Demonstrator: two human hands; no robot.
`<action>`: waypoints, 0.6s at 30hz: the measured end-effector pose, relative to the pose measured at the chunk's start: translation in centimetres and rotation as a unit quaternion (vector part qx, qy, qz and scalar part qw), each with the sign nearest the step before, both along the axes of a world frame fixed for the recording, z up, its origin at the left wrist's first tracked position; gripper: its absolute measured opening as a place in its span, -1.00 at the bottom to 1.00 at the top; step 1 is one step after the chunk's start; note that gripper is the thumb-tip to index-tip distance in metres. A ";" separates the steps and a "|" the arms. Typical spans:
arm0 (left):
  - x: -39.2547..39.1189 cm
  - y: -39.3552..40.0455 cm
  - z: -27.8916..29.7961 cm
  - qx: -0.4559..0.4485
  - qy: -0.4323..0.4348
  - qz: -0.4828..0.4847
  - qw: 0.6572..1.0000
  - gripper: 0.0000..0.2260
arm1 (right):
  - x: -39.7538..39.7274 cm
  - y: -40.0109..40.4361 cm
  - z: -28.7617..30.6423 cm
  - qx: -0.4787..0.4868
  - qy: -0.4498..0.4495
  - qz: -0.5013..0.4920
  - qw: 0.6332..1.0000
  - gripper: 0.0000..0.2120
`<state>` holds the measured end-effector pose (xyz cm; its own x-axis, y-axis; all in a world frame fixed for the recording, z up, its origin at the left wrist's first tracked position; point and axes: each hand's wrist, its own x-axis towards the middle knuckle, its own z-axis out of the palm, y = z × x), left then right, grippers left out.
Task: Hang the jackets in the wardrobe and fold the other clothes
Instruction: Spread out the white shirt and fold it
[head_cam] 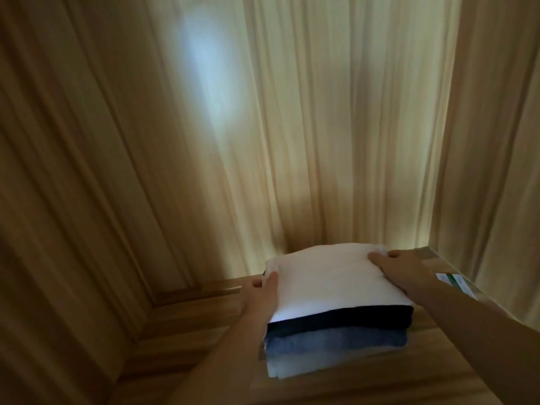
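A stack of folded clothes (336, 331) sits low in the head view, right of centre. A white folded piece (327, 285) lies on top, a dark navy piece under it, then a blue denim piece and a pale one at the bottom. My left hand (261, 299) grips the stack's left side, thumb on the white cloth. My right hand (406, 271) holds the far right corner, fingers spread over the white cloth. The stack rests on or just above a glossy wooden shelf (204, 346). The frame is blurred.
Wooden wardrobe walls rise to the left (87, 141) and behind (336, 127). A cardboard box (447, 273) with a label stands at the right, touching the stack's far corner. A bright reflection shows on the left wall.
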<state>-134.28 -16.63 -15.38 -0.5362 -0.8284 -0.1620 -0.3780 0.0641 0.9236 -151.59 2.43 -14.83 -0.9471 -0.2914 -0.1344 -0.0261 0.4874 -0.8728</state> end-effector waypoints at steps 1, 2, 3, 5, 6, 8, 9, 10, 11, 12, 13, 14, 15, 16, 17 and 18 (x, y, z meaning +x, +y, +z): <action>-0.1 0.0 0.1 -0.011 -0.007 -0.004 1.000 -0.70 | 0.1 0.1 0.0 0.006 -0.004 -0.004 1.000 -0.50; 0.0 0.1 0.5 -0.030 -0.023 -0.007 0.999 -0.74 | 0.3 0.2 0.2 0.011 -0.004 -0.009 1.000 -0.50; 0.0 0.0 0.8 -0.056 -0.045 -0.012 0.997 -0.75 | 0.4 0.3 0.4 0.013 0.001 -0.013 1.000 -0.51; 0.4 -0.3 1.5 -0.106 -0.076 -0.014 0.991 -0.71 | 1.0 0.7 1.1 0.021 0.019 -0.017 0.999 -0.56; 0.6 -0.3 1.9 -0.132 -0.084 -0.017 0.988 -0.67 | 1.6 0.9 1.6 0.027 0.026 -0.021 0.999 -0.57; 1.2 -0.1 2.7 -0.205 -0.096 -0.027 0.974 -0.64 | 3.0 1.3 2.5 0.024 0.041 -0.032 0.998 -0.50; 1.5 0.4 3.2 -0.245 -0.098 -0.031 0.964 -0.65 | 3.9 1.6 3.0 0.025 0.057 -0.035 0.997 -0.45; 1.9 1.1 3.8 -0.284 -0.095 -0.038 0.953 -0.65 | 4.9 1.9 3.6 0.032 0.080 -0.035 0.996 -0.39; 2.4 1.9 4.3 -0.318 -0.088 -0.055 0.943 -0.65 | 5.8 2.2 4.2 0.042 0.102 -0.032 0.993 -0.36; 3.0 2.7 4.8 -0.351 -0.075 -0.082 0.930 -0.64 | 6.9 2.6 4.9 0.048 0.122 -0.032 0.991 -0.33; 3.7 3.6 5.3 -0.387 -0.072 -0.123 0.911 -0.63 | 8.0 3.0 5.7 0.053 0.136 -0.031 0.989 -0.32; 4.4 4.4 5.8 -0.432 -0.078 -0.171 0.882 -0.61 | 9.1 3.5 6.6 0.060 0.151 -0.029 0.986 -0.31; 5.2 5.3 6.4 -0.474 -0.094 -0.217 0.848 -0.59 | 10.4 4.0 7.6 0.068 0.166 -0.028 0.983 -0.32; 6.3 6.1 7.1 -0.509 -0.106 -0.252 0.817 -0.58 | 11.9 4.6 8.5 0.080 0.185 -0.025 0.979 -0.33; 7.5 7.0 7.8 -0.526 -0.118 -0.275 0.796 -0.58 | 13.5 5.2 9.3 0.093 0.207 -0.021 0.974 -0.33; 8.8 7.6 8.5 -0.532 -0.121 -0.287 0.787 -0.58 | 15.5 5.7 10.1 0.107 0.228 -0.013 0.968 -0.34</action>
